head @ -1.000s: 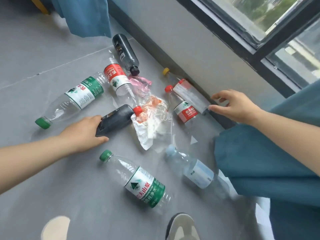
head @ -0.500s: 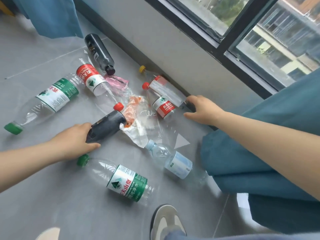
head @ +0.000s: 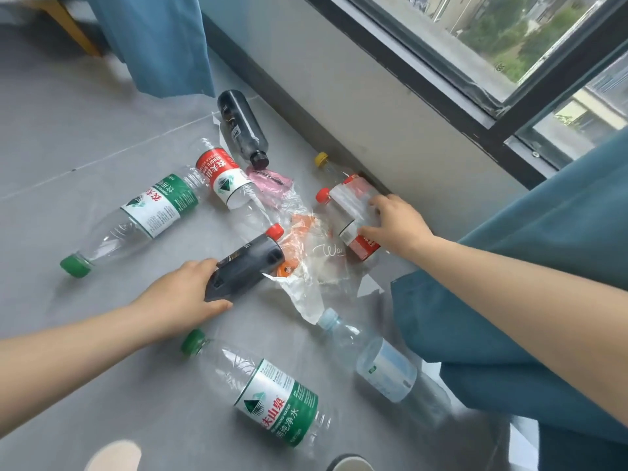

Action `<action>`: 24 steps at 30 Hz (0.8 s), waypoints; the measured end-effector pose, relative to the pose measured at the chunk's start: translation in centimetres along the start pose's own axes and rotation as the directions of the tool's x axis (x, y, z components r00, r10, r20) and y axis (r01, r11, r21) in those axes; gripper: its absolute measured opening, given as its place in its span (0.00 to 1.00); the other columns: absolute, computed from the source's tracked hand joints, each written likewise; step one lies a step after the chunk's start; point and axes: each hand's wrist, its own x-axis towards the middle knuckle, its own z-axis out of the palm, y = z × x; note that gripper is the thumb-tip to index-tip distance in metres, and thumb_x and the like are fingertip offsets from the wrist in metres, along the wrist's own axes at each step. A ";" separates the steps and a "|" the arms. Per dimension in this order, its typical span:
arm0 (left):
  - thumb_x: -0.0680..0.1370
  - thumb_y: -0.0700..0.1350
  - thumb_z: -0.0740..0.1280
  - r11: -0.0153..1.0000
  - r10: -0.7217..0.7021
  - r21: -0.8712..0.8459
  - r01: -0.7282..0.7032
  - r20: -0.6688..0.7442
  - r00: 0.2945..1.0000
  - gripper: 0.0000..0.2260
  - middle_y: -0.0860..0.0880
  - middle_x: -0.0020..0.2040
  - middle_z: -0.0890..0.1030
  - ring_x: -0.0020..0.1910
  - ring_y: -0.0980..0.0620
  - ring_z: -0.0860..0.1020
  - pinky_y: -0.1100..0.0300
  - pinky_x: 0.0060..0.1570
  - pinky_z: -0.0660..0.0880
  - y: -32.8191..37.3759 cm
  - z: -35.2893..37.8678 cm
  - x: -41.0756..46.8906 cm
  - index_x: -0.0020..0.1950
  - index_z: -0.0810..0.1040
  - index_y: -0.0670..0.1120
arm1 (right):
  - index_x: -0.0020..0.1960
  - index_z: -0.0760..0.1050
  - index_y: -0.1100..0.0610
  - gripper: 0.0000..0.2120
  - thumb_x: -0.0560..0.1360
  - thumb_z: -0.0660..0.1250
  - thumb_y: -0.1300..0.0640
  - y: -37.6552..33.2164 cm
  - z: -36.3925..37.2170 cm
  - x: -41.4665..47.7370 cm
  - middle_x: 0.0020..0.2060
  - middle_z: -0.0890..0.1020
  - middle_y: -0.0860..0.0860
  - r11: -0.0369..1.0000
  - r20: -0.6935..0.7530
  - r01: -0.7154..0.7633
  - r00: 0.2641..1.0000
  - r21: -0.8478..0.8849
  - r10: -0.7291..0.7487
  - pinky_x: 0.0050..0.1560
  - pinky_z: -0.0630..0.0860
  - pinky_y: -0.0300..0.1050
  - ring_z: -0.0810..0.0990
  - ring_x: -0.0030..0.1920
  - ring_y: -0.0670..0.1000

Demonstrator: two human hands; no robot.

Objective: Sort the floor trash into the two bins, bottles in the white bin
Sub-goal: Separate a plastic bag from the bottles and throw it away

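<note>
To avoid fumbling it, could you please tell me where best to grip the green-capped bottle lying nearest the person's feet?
Likely from above, fingers wrapped across the labelled middle of the green-capped bottle: it lies flat on its side, both long sides free, with its cap pointing up-left.

black bottle (head: 249,271), red-labelled bottle (head: 363,249), grey floor (head: 68,137) (plain)

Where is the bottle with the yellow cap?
In the head view, the yellow-capped bottle lies at the foot of the wall, beside the red-capped bottle, its label under the right hand.
</note>
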 end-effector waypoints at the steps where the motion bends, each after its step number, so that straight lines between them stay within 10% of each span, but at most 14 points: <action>1: 0.72 0.57 0.69 1.000 0.003 -0.005 -0.003 -0.004 1.000 0.21 0.47 0.55 0.75 0.54 0.47 0.75 0.57 0.50 0.72 0.0 0.0 0.1 0.60 0.70 0.50 | 0.63 0.72 0.58 0.20 0.73 0.68 0.52 -0.2 -0.1 0.1 0.56 0.77 0.55 1.000 -0.014 0.016 1.000 0.004 -0.016 0.51 0.73 0.47 0.76 0.55 0.56; 9: 0.73 0.59 0.68 0.999 -0.049 -0.017 0.048 -0.040 0.998 0.23 0.47 0.57 0.74 0.55 0.47 0.75 0.56 0.52 0.73 -1.0 -0.3 0.1 0.62 0.69 0.49 | 0.54 0.77 0.59 0.10 0.74 0.65 0.60 -2.6 -0.1 -1.4 0.46 0.80 0.52 0.936 -0.288 0.350 0.900 0.035 -0.326 0.46 0.75 0.47 0.78 0.45 0.54; 17: 0.73 0.58 0.69 0.995 -0.095 -0.008 0.095 -0.007 0.995 0.25 0.45 0.59 0.74 0.58 0.46 0.74 0.55 0.56 0.72 -2.5 -1.5 0.2 0.63 0.69 0.48 | 0.61 0.75 0.52 0.18 0.75 0.69 0.46 -6.6 2.1 -4.7 0.46 0.80 0.45 0.907 0.316 0.334 0.858 0.256 -0.405 0.49 0.76 0.40 0.79 0.45 0.46; 24: 0.72 0.58 0.70 0.994 -0.099 -0.047 0.099 -0.001 0.995 0.23 0.47 0.58 0.75 0.57 0.47 0.74 0.55 0.55 0.73 -3.4 -1.6 -0.3 0.60 0.70 0.48 | 0.55 0.78 0.56 0.11 0.75 0.66 0.54 -8.3 0.5 -0.4 0.42 0.78 0.46 0.926 -0.020 0.328 0.944 0.188 -0.330 0.47 0.76 0.44 0.77 0.41 0.47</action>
